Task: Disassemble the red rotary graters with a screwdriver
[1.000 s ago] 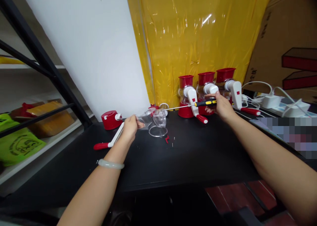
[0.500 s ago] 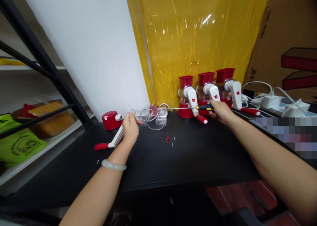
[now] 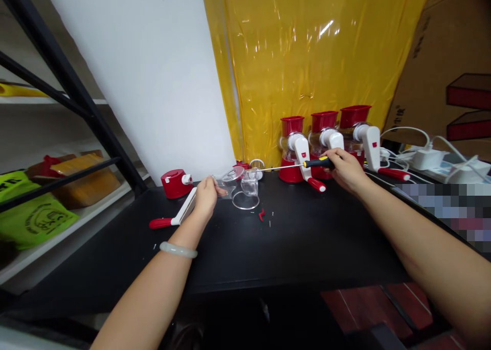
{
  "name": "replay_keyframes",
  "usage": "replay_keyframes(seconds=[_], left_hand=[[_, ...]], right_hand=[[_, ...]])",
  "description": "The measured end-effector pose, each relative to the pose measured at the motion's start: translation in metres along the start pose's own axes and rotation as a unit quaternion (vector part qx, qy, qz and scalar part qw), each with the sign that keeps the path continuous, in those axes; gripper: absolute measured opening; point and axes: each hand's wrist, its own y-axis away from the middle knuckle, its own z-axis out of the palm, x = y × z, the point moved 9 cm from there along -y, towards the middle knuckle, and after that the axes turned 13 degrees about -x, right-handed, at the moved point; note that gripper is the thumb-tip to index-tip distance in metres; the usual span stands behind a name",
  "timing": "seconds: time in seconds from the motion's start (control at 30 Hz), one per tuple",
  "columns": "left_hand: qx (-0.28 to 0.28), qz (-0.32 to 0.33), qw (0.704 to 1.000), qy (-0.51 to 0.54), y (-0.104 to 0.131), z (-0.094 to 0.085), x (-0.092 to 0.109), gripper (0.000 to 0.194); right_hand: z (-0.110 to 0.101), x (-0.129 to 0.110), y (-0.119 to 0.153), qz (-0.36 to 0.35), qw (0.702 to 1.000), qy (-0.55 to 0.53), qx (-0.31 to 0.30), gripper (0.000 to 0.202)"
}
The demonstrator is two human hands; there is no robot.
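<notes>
My left hand is closed on one end of a clear plastic housing, holding it over the black table. In my right hand is a screwdriver with a black and yellow handle. Its long shaft points left, and the tip is at the right end of the housing. Below the housing lie a small red part and several small screws. Beside my left hand are a white crank with a red handle and a red base.
Red and white crank graters stand at the back right, near white plugs and cables. A metal-looking drum is behind the housing. On the left, a black frame borders shelves with bags.
The clear housing has tilted, its wide round opening now facing down toward the table. The screwdriver tip has stayed near its right end. The whole view has shifted slightly.
</notes>
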Motion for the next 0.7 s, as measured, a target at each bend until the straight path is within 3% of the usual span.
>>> replay_keyframes(seconds=[0.13, 0.23, 0.37, 0.5, 0.57, 0.7], left_hand=[[0.001, 0.0, 1.0, -0.007, -0.002, -0.001, -0.003, 0.025], [0.005, 0.024, 0.999, -0.026, -0.002, -0.003, 0.001, 0.026], [0.034, 0.097, 0.993, -0.059, 0.005, -0.011, 0.021, 0.03], [0.047, 0.158, 0.984, -0.07, 0.015, -0.015, 0.042, 0.031], [0.049, 0.162, 0.983, -0.071, 0.016, -0.016, 0.044, 0.031], [0.043, 0.126, 0.99, -0.044, 0.007, -0.015, 0.032, 0.03]], right_hand=[[-0.001, 0.003, 0.003, 0.024, 0.998, -0.037, 0.035, 0.019], [-0.001, 0.014, 0.004, 0.081, 0.996, 0.007, 0.028, 0.033], [0.004, 0.034, 0.007, 0.16, 0.987, 0.028, -0.018, 0.053], [0.011, 0.053, 0.016, 0.242, 0.969, -0.019, -0.039, 0.05], [0.015, 0.052, 0.015, 0.233, 0.971, -0.036, -0.047, 0.045], [0.016, 0.038, 0.009, 0.15, 0.985, -0.075, -0.036, 0.032]])
